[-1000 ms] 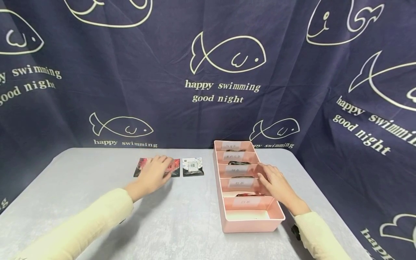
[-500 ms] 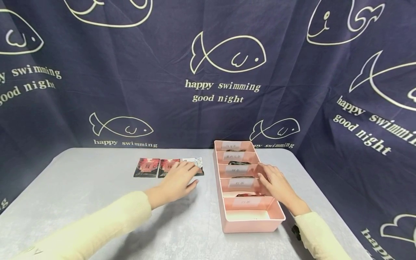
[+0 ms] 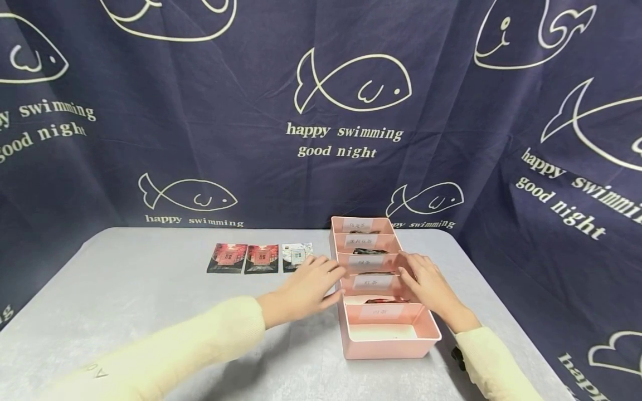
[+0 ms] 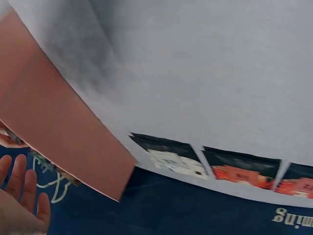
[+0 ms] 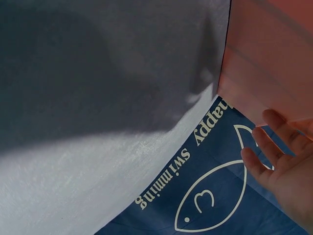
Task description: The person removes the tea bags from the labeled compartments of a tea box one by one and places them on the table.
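Observation:
A pink compartment box [image 3: 390, 350] stands on the table, its dividers bearing white labels with handwritten characters. Dark and red sachets [image 3: 386, 301] lie in several compartments; the nearest one shows only its pale floor. My left hand [image 3: 307, 287] hovers at the box's left wall with relaxed fingers and holds nothing; the left wrist view shows its fingers [image 4: 18, 178] spread by the rim. On the opposite rim rests my right hand [image 3: 432, 287], fingers fairly straight, and the right wrist view has its fingertips [image 5: 274, 119] against the outer wall.
Left of the box, two red-and-black tea sachets [image 3: 227, 258] [image 3: 261, 259] and a white-and-black sachet [image 3: 295, 253] lie in a row on the grey table [image 3: 150, 312]. A dark blue fish-print curtain [image 3: 261, 111] surrounds the table's back and sides.
My left hand has moved right from over the red sachets, across the white one, to the box's left side. The sachets behind it are uncovered. My right hand has stayed at the rim.

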A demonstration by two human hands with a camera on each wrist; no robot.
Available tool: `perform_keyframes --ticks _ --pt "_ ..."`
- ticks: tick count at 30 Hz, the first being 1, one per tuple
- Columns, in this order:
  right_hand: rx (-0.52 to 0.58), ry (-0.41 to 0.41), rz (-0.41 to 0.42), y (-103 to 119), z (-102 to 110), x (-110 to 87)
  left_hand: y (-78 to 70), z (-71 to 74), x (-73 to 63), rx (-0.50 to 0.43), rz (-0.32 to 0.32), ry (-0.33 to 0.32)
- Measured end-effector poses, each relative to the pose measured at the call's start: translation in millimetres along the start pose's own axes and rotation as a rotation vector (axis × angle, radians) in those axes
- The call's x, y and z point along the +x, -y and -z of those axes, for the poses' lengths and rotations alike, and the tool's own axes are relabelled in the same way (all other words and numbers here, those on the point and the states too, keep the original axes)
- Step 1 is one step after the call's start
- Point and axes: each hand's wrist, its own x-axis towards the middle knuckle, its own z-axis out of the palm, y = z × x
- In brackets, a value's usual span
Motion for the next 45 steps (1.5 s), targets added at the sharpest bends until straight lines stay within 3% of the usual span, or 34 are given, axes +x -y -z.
perform_keyframes --ticks 10,20,29,38,45 --pt "-0.006 -0.024 0.021 -2 -2 0.2 -20.1 -10.0 12.1 0.024 -0.081 0.062" --pt "0.004 -0.025 0.019 -4 -4 -0.4 -30.1 -19.9 22.4 0.032 -0.111 0.080" --pt "0.021 -0.026 0.016 -3 -3 -0.8 -36.6 -23.3 25.2 0.048 -0.117 0.089" --pt "0.023 -0.021 0.011 -2 -3 -0.2 -38.7 -22.7 25.2 0.000 -0.096 0.100" --pt "0.022 -0.022 0.019 -2 -2 0.6 -38.1 -24.6 24.7 -0.066 -0.074 0.068"
